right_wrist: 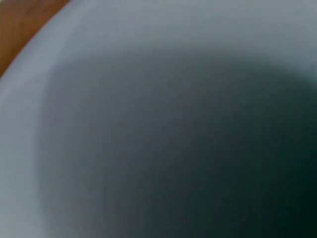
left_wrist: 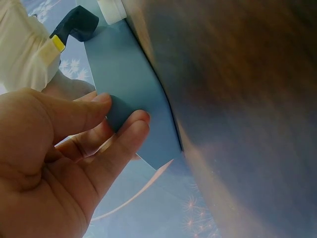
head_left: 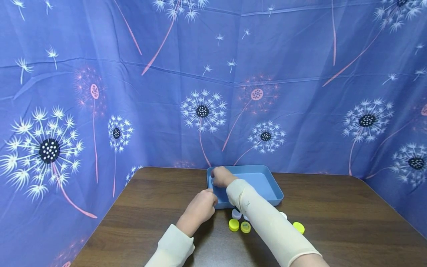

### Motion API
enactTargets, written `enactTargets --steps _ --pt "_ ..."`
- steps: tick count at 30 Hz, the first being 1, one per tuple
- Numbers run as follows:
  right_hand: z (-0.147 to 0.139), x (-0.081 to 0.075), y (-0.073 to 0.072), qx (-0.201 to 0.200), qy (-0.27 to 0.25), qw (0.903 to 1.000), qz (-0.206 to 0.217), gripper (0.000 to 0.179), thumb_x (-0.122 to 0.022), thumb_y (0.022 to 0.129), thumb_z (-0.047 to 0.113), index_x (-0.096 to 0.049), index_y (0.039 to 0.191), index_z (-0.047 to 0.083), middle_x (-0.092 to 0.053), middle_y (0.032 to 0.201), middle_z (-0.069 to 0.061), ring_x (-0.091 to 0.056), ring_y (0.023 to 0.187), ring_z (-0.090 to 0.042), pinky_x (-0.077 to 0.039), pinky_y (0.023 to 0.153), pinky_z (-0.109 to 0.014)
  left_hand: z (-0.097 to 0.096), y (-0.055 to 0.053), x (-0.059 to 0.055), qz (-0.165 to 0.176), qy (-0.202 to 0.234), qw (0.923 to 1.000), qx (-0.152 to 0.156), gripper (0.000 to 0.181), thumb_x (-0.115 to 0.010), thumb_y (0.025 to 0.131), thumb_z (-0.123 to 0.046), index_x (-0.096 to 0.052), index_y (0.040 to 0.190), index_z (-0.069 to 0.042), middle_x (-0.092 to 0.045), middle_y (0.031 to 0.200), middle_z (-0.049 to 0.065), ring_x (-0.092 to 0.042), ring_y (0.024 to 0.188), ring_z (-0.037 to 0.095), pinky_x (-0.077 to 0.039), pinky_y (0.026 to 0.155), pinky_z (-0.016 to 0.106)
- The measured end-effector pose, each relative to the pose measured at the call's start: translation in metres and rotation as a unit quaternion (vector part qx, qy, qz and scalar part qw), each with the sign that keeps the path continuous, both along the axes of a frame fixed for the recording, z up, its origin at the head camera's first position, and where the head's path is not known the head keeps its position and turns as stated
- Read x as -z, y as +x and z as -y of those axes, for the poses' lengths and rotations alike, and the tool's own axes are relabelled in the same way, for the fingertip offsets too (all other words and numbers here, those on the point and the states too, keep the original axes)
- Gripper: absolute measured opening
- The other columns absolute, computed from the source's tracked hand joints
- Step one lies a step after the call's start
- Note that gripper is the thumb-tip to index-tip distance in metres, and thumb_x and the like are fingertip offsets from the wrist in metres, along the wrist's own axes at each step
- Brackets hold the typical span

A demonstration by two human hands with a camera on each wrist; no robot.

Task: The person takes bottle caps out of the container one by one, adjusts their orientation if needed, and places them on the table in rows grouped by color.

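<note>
A shallow blue tray [head_left: 257,181] sits on the wooden table, against the cloth backdrop. My left hand [head_left: 200,207] grips its front left corner; the left wrist view shows the thumb and fingers [left_wrist: 131,131] pinching the tray wall [left_wrist: 129,64]. My right hand [head_left: 222,177] reaches over the tray's left side, fingers bent downward. A small pale bottle cap [head_left: 212,181] shows partly at its fingertips, mostly hidden by the hand. The right wrist view is filled by a blurred grey surface.
In front of the tray lie yellow bottle caps [head_left: 234,225] and white bottle caps [head_left: 236,214], some partly behind the right sleeve [head_left: 267,218]. Another yellow cap [head_left: 298,227] lies to the right of the forearm. A blue dandelion-print cloth [head_left: 160,111] hangs behind the table [head_left: 333,207].
</note>
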State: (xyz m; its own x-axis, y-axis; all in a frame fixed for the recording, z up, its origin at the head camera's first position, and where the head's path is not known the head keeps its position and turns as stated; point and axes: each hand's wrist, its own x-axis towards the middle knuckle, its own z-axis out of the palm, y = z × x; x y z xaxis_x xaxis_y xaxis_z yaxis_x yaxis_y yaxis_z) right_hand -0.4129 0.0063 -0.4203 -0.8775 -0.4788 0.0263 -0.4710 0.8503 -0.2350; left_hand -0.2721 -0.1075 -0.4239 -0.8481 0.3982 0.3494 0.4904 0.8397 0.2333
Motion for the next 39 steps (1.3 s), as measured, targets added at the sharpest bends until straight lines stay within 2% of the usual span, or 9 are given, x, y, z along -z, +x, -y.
enactTargets --steps 6,8,13,16,20,24,27,30,39 --pt "-0.011 -0.004 0.004 -0.001 -0.012 0.9999 -0.004 0.016 -0.066 0.081 0.002 -0.07 0.096 0.003 -0.068 0.088 -0.008 -0.053 0.071 -0.017 -0.05 0.066 -0.032 -0.003 0.0 0.002 0.001 -0.005 1.0 0.002 0.031 -0.06 0.073 0.014 -0.06 0.057 -0.013 -0.039 0.069 -0.005 -0.032 0.061 0.008 -0.032 0.054 0.023" --pt "-0.015 -0.01 0.006 -0.004 -0.023 0.9997 0.002 0.017 -0.067 0.081 0.004 -0.069 0.098 0.004 -0.067 0.087 -0.007 -0.054 0.071 -0.017 -0.048 0.063 -0.031 -0.003 0.0 0.002 -0.004 -0.007 1.0 0.004 0.031 -0.061 0.073 0.014 -0.06 0.057 -0.013 -0.039 0.069 -0.005 -0.032 0.061 0.007 -0.032 0.053 0.023" --pt "-0.03 -0.033 0.015 -0.034 -0.045 0.9984 0.008 0.031 -0.068 0.084 0.012 -0.071 0.114 0.005 -0.069 0.107 -0.007 -0.059 0.095 -0.019 -0.049 0.078 -0.034 -0.001 0.001 0.001 -0.004 -0.012 0.9999 0.003 0.032 -0.06 0.072 0.014 -0.055 0.055 -0.012 -0.034 0.069 -0.005 -0.028 0.061 0.007 -0.026 0.052 0.022" --pt "-0.044 -0.046 0.02 -0.049 -0.063 0.9966 0.017 0.03 -0.066 0.087 0.014 -0.072 0.116 0.007 -0.072 0.099 -0.008 -0.054 0.079 -0.016 -0.046 0.074 -0.033 -0.001 0.0 -0.001 0.007 -0.015 0.9999 -0.001 0.034 -0.058 0.072 0.016 -0.051 0.055 -0.012 -0.031 0.069 -0.004 -0.025 0.062 0.009 -0.023 0.053 0.024" --pt "-0.068 -0.063 0.033 -0.05 -0.108 0.9926 0.026 0.026 -0.065 0.089 0.015 -0.073 0.113 0.011 -0.07 0.087 -0.005 -0.043 0.058 -0.012 -0.043 0.067 -0.033 -0.002 -0.002 -0.003 0.028 -0.015 0.9994 -0.012 0.03 -0.058 0.076 0.015 -0.06 0.06 -0.011 -0.036 0.07 -0.004 -0.029 0.063 0.01 -0.027 0.055 0.024" --pt "-0.097 -0.072 0.052 -0.045 -0.15 0.9877 0.001 0.022 -0.067 0.088 0.015 -0.072 0.109 0.012 -0.066 0.096 -0.003 -0.053 0.072 -0.013 -0.047 0.074 -0.037 -0.003 -0.003 -0.002 0.037 -0.018 0.999 -0.019 0.026 -0.059 0.079 0.014 -0.071 0.07 -0.008 -0.044 0.072 -0.004 -0.036 0.065 0.01 -0.035 0.057 0.024" --pt "-0.121 -0.071 0.068 -0.029 -0.18 0.9831 -0.013 0.02 -0.069 0.088 0.015 -0.07 0.107 0.012 -0.064 0.099 -0.002 -0.058 0.084 -0.014 -0.05 0.077 -0.038 -0.003 -0.003 -0.001 0.031 -0.015 0.9992 -0.018 0.025 -0.059 0.079 0.014 -0.074 0.075 -0.007 -0.047 0.073 -0.004 -0.039 0.066 0.01 -0.04 0.06 0.025" --pt "-0.148 -0.067 0.083 -0.007 -0.209 0.9778 -0.016 0.021 -0.071 0.088 0.016 -0.069 0.108 0.01 -0.066 0.097 -0.002 -0.061 0.084 -0.015 -0.051 0.074 -0.037 -0.004 -0.002 -0.001 0.028 -0.01 0.9994 -0.018 0.025 -0.059 0.079 0.014 -0.075 0.076 -0.006 -0.048 0.073 -0.004 -0.04 0.067 0.01 -0.042 0.061 0.025" --pt "-0.223 -0.034 0.121 0.065 -0.247 0.9666 -0.021 0.018 -0.074 0.086 0.013 -0.068 0.103 0.012 -0.066 0.095 0.001 -0.062 0.085 -0.015 -0.052 0.071 -0.033 -0.004 -0.001 0.003 0.026 -0.002 0.9996 -0.013 0.03 -0.057 0.076 0.017 -0.064 0.064 -0.01 -0.039 0.07 -0.003 -0.034 0.065 0.011 -0.033 0.056 0.025"
